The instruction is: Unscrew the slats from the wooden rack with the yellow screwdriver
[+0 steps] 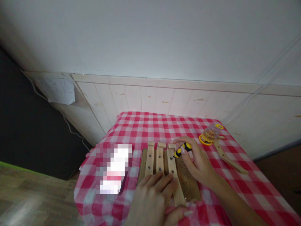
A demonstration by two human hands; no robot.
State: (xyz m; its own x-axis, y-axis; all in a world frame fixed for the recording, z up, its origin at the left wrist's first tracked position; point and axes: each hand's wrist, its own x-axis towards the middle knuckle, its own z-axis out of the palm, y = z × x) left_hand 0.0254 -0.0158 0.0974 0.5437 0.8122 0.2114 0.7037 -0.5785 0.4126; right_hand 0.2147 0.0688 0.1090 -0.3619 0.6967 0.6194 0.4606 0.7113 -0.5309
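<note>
A wooden board (188,185) with three light wooden slats (160,158) screwed across it lies on a table with a red-and-white checked cloth (145,128). My left hand (152,201) rests flat on the near ends of the slats, fingers stretched out and thumb beside the right slat. My right hand (196,161) is closed round a yellow-and-black screwdriver (182,149), whose tip meets the right slat (174,171) near its far end.
A clear jar with a yellow lid (210,134), holding small bits, lies on its side at the far right. Beside it lies a loose wooden slat (229,158). A blurred-out flat object (114,172) sits left of the board. A white panelled wall stands behind the table.
</note>
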